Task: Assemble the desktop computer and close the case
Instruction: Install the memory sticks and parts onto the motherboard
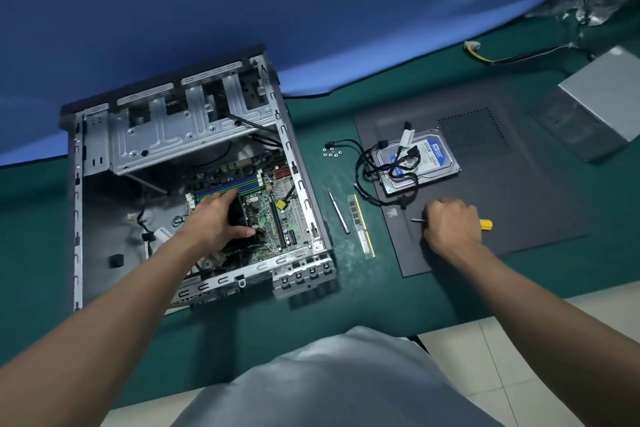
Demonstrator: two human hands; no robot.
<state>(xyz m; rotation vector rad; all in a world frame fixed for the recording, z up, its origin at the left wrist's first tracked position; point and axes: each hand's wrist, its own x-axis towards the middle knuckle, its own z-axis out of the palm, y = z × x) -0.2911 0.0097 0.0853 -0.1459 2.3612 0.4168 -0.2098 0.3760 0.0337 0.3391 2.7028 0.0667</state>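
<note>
Head view: right hand grips screwdriver, tip pointing left.

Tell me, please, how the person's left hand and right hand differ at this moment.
The left hand reaches inside the open case, while the right hand rests on the dark side panel outside it. The left hand grips the black cooler on the motherboard; the right hand grips a yellow-handled screwdriver. Both are curled round something, palms down.
</note>
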